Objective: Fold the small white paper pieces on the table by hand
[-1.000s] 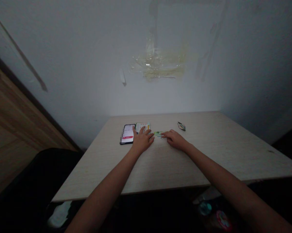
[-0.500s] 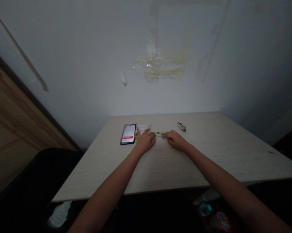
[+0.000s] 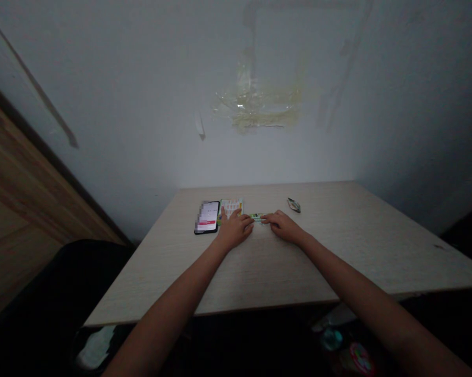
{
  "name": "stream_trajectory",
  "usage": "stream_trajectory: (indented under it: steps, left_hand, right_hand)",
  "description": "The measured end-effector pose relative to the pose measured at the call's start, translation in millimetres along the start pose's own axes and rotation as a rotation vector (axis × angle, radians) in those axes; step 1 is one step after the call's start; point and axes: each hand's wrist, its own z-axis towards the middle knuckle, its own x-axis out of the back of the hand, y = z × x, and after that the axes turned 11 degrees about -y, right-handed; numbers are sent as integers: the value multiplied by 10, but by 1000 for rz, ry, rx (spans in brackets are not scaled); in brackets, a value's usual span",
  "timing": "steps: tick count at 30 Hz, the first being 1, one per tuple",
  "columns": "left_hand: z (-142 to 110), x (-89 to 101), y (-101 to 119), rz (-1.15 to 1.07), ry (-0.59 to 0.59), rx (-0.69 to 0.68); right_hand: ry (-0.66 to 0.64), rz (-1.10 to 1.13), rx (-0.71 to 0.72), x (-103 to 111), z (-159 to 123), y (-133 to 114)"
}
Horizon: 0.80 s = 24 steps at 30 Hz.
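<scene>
My left hand lies over a printed paper card with its thumb spread and its fingers reaching right, onto the end of a small green printed strip. From the other side my right hand presses the strip's right end with its index finger, the other fingers curled under. The strip lies flat on the table between both hands, and its ends are hidden by the fingers. A phone with a lit screen lies just left of my left hand, beside the card.
A small folded packet lies behind my right hand on the pale wooden table. The wall with old tape rises behind the table. Below the front edge, a pink-red round item shows in the dark.
The fingers of my left hand have crept slightly right along the strip. My right hand stays nearly in place; the phone, card and packet have not moved.
</scene>
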Motion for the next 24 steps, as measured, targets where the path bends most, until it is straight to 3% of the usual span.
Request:
stream_trajectory:
  steps: [24]
  left_hand:
    - [-47,-47,83,-12,-92,-12]
  right_hand:
    - [-8,4,4,20,7,-19]
